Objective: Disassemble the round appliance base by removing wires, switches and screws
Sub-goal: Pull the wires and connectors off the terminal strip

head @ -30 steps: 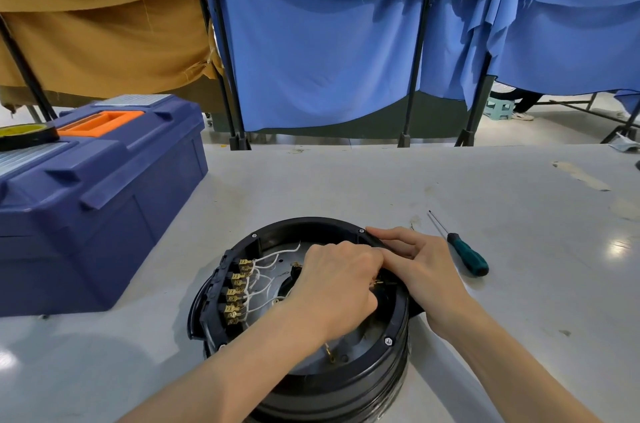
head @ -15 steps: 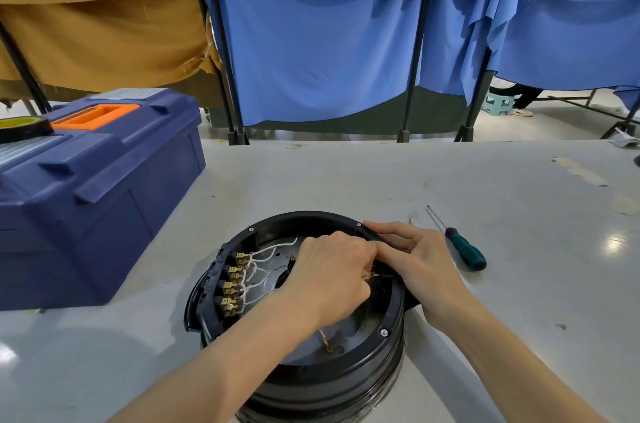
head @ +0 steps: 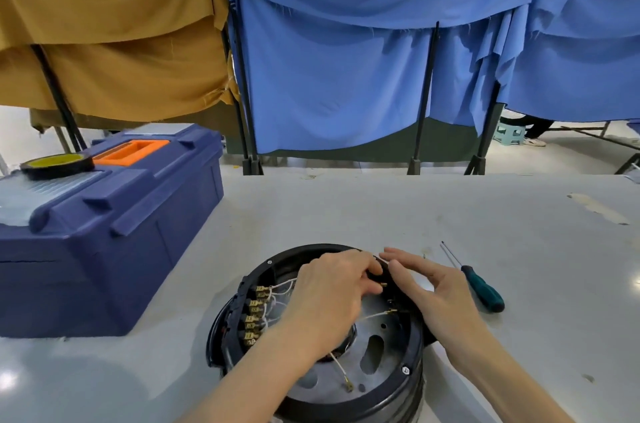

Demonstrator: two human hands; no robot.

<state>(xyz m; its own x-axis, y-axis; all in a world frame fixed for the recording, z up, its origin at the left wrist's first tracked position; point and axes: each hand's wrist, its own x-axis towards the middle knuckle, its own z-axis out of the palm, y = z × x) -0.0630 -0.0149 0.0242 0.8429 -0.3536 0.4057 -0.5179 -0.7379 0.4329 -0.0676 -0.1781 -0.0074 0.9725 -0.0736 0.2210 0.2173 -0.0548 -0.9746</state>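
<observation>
Nearest us on the desk (head: 346, 208), the round base (head: 391, 391) sits open. Our left hand (head: 329, 298) pinches a small black switch part (head: 375, 273) at the far rim; our right hand (head: 433, 294) rests open against the rim. We judge a switch is coming out; next, free its wires (head: 277, 287). Beyond lies the screwdriver (head: 483, 289).

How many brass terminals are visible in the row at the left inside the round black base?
5 brass terminals in one row along the round black base's left inner wall; the left hand may hide more.
</observation>
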